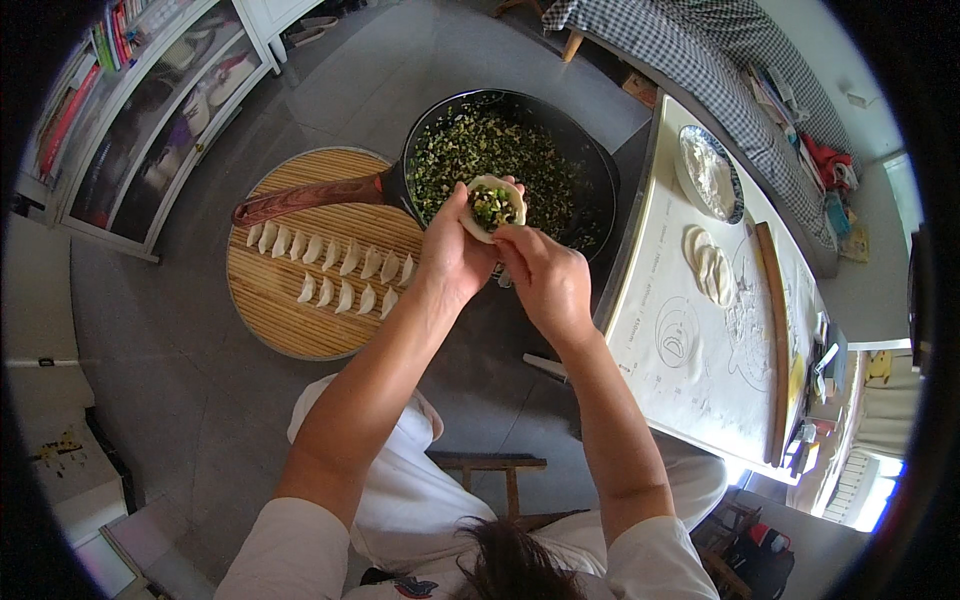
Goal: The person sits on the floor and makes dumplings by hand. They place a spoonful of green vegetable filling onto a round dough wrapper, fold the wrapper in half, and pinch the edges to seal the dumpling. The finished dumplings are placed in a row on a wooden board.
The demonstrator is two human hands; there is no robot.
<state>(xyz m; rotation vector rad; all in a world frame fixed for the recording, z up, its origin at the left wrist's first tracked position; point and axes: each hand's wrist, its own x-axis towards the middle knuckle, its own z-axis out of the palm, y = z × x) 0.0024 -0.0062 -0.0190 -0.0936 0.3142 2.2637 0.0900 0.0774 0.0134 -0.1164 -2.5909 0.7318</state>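
My left hand (452,245) cradles a round dumpling wrapper (481,233) above the near side of a black pan. Green chopped filling (492,207) sits in the wrapper, which is still spread out. At the wrapper's near right edge, my right hand (545,277) pinches the dough between thumb and fingers. Below, the pan (612,190) holds a large amount of the same chopped green filling. Left of my hands, folded dumplings (331,253) stand in two rows on a round slatted tray (262,318).
The pan's wooden handle (310,200) reaches over the tray. On the right, a white table (640,330) bears a bowl of flour (708,172), stacked wrappers (709,265) and a rolling pin (776,340). A glass-fronted cabinet (165,130) stands far left, a checked-cover bed (690,45) far right.
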